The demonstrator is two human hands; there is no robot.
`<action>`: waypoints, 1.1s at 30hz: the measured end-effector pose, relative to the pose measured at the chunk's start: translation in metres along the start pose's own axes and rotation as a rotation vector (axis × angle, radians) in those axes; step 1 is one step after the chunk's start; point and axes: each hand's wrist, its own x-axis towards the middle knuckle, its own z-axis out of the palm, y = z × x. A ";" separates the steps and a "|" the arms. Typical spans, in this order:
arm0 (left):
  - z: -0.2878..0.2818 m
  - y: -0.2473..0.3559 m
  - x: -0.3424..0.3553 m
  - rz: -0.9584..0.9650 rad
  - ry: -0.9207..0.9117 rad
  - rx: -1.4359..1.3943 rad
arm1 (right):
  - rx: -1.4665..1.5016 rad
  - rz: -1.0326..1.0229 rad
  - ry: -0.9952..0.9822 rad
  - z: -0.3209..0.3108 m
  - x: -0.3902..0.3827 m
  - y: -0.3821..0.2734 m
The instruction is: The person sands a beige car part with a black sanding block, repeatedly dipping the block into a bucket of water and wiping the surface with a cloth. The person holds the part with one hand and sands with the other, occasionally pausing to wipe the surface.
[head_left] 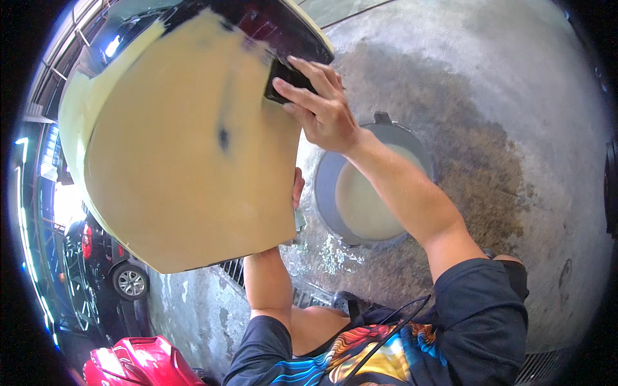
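Curved panel point(174, 174), tan across most of the face, dark and glossy along the top, raised before the chest, just left of a grey bucket point(327, 193) of cloudy liquid point(370, 193). Right hand point(328, 114) at the panel's upper right edge, fingers splayed over a black block point(278, 83), holding it apparently flat to the face. Left hand point(298, 186) mostly behind the panel, only a few fingers in sight at the right edge; cannot tell its grip, or any other support for the panel. Small dark spot point(223, 138) near the middle of the face. Dark car point(96, 270) and glossy red bodywork point(145, 363) farther off, lower left. Worth watching, as a judgement: tipping or twisting of the panel, from hard pressure so near the edge with perhaps only the left hand behind; loss of the block over that edge, maybe into the bucket, from so splayed a hold; uneven wear along the edge or around the spot, from pressure gathered in one place; a slip underfoot, from the dark, damp-looking patch point(476, 135) of concrete floor point(553, 109) beside the bucket
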 end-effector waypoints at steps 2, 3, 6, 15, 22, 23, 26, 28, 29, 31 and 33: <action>0.001 0.002 -0.001 0.023 -0.014 0.019 | 0.037 -0.076 0.079 -0.001 0.003 0.000; 0.002 0.002 -0.001 0.006 0.006 0.028 | 0.060 -0.119 0.123 -0.001 0.005 0.001; 0.005 0.001 0.000 0.034 -0.004 -0.021 | 0.034 -0.025 0.032 -0.002 0.007 -0.002; 0.002 0.002 0.000 0.004 -0.020 0.017 | 0.075 -0.082 0.105 0.002 0.006 -0.004; 0.007 0.002 -0.002 -0.007 0.048 0.039 | 0.051 -0.029 0.067 -0.003 0.011 -0.010; 0.007 0.003 -0.004 0.003 0.030 0.033 | 0.071 -0.078 0.119 -0.004 0.011 -0.012; 0.007 0.004 -0.003 -0.021 0.044 -0.018 | 0.024 -0.010 0.047 -0.003 0.015 -0.013; 0.007 0.005 -0.001 0.008 -0.019 -0.010 | -0.015 0.063 -0.025 -0.003 0.013 -0.012; 0.007 0.004 0.001 0.016 -0.055 0.016 | 0.013 -0.007 0.031 -0.004 0.012 -0.010; 0.008 0.005 0.001 -0.002 -0.001 0.050 | -0.004 0.007 -0.020 -0.007 0.007 -0.006; 0.011 0.006 -0.001 0.004 0.040 0.070 | -0.028 0.013 0.023 -0.018 -0.005 -0.003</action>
